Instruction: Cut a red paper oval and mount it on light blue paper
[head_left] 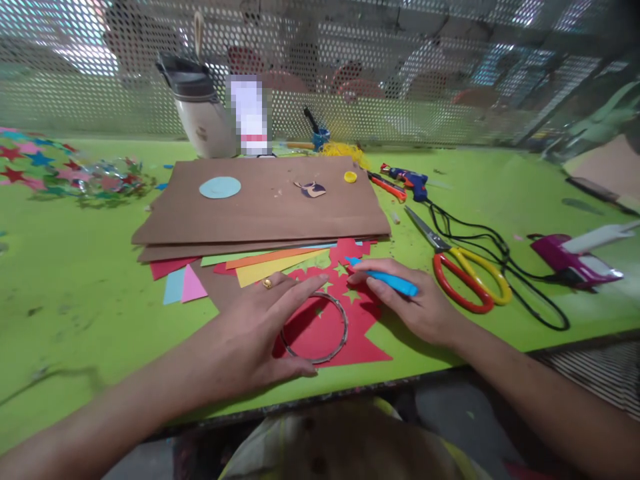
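Enough to press ring (345, 326) flat near bench's front edge (415, 367) with widely spread left hand (267, 317), pinching blue pen (393, 281) in right hand (425, 307).

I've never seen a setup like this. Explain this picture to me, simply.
There is no machine here: a person works with two bare hands, and the single picture comes from a camera worn on their head, looking forward and down.

The left hand is spread around a thin ring, which lies on red paper with star-shaped holes. The right hand holds a blue pen; whether its tip touches the paper is hard to tell.

All this is on a bright green tabletop. Beyond the hands lie brown sheets with a pale blue disc on top. To the right are scissors with red and yellow handles.
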